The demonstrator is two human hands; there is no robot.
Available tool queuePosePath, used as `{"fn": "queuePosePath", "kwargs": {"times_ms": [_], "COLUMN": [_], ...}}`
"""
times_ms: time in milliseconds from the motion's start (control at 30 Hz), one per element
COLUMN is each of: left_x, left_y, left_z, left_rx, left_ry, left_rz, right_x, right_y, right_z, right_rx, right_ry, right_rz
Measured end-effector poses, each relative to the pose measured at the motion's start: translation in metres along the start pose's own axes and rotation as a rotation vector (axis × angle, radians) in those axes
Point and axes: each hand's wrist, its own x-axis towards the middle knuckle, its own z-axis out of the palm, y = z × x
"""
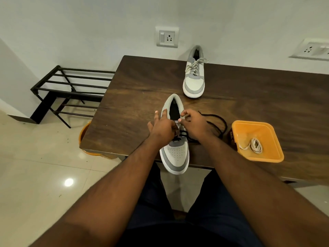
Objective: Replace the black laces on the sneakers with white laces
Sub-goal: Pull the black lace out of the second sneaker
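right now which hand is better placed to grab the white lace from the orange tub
Right, probably. The right hand is at the near grey-and-white sneaker on the side facing the orange plastic tub holding the coiled white lace. The left hand would have to cross over the sneaker.

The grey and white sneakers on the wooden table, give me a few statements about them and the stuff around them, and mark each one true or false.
1. The far grey and white sneaker by the wall already carries light-coloured laces. True.
2. The near grey and white sneaker has no lace left in it. False: black lace still crosses its lower eyelets.
3. The square orange plastic container holds a bundled white lace. True.
4. The right hand rests flat on the dark wooden table. False: its fingers are curled at the near sneaker's tongue.
5. The near sneaker's toe sticks out past the table's front edge. True.
6. The left hand is in the orange container. False: it is at the near sneaker's collar.
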Motion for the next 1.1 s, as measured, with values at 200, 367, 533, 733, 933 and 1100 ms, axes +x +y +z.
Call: {"fn": "queuePosePath", "kwargs": {"times_ms": [200,367,533,733,933,1100], "left_x": [-0.014,-0.028,-0.007,-0.007,-0.042,-0.025], "left_y": [-0.011,-0.014,0.006,-0.001,-0.016,0.001], "left_z": [0.022,0.028,0.008,0.014,0.028,0.014], "left_rx": [-0.33,-0.454,0.001,-0.174,-0.966,-0.254], "left_ry": [0.179,0.264,0.16,0.221,0.578,0.416], "left_rz": [0.016,-0.039,0.086,0.026,-0.348,0.035], "right_x": [0.005,0.006,0.006,0.006,0.006,0.005], "right_y": [0.012,0.017,0.019,0.018,0.021,0.021], "right_z": [0.005,0.009,0.007,0.006,0.009,0.009], "right_rx": [0.091,0.092,0.067,0.04,0.0,-0.007], "right_ry": [0.066,0.072,0.068,0.069,0.076,0.075], "right_rz": [0.069,0.053,0.029,0.037,0.006,0.014]}}
